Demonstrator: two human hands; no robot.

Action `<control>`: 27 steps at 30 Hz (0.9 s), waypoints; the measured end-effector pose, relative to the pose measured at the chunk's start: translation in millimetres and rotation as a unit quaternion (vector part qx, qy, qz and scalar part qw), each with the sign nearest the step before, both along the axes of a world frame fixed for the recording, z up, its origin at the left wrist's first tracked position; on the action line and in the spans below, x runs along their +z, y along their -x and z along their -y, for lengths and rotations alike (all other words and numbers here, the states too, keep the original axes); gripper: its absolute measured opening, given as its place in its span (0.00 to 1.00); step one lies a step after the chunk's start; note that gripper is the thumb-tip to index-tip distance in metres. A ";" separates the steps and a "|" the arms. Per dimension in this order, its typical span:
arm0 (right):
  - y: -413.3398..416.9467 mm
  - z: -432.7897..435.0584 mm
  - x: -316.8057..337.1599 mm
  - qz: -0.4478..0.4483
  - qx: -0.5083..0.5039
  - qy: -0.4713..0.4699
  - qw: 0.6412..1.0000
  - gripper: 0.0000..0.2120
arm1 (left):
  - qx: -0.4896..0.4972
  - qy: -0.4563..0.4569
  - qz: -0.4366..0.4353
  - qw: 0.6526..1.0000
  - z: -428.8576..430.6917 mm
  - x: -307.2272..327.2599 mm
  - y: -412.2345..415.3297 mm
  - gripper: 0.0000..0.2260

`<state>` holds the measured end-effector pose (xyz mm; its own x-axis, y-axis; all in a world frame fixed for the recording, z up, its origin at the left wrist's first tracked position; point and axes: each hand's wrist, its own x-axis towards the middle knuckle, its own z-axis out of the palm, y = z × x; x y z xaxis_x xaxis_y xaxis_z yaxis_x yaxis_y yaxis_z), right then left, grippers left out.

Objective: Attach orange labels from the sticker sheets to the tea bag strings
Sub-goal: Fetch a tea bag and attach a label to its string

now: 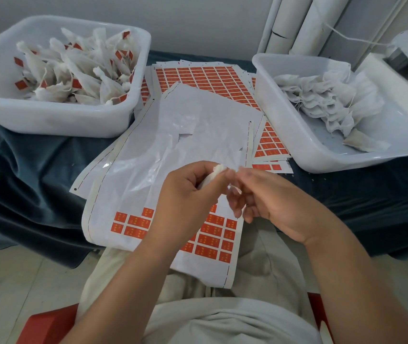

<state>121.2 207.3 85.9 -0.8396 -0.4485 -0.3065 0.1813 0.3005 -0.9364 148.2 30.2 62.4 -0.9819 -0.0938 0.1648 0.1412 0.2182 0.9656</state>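
Centre frame: gripped in the left hand [188,192], a small white bag [216,171], pinched too by the curled fingers of the right hand [267,197]; string too fine to make out. Likely trouble: a label folded crooked or stuck to a fingertip, given tacky glue and thin thread; a torn bag from hard tugging. Gauzy, limp, crumpled mesh. Below the hands, a glossy sheet [108,202], mostly peeled, with flat orange labels [209,240] in rows. Upper left, smooth white left tub [61,120] of labelled bags; upper right, right tub [322,160] of bare ones.
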 end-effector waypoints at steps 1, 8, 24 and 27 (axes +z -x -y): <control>-1.6 0.6 -0.8 -0.022 0.006 -0.014 1.000 0.20 | -0.003 -0.002 -0.005 1.000 0.1 0.2 -0.1 0.08; -3.2 2.8 -1.6 -0.007 -0.006 0.064 0.998 0.16 | 0.002 -0.059 0.047 0.997 4.3 1.4 1.9 0.13; -7.8 17.7 -17.6 -0.014 -0.115 0.292 0.949 0.16 | -0.042 -0.115 0.115 0.986 -1.4 2.0 0.7 0.15; -8.7 20.8 -18.0 -0.031 -0.118 0.313 0.942 0.16 | -0.026 -0.100 0.079 0.992 -3.4 2.4 -1.3 0.16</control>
<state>129.9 186.5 68.0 -0.9463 -0.3232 0.0094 0.1125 -0.3562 -0.9276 149.5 33.6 64.8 -0.9983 -0.0576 -0.0081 -0.0091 0.0165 0.9998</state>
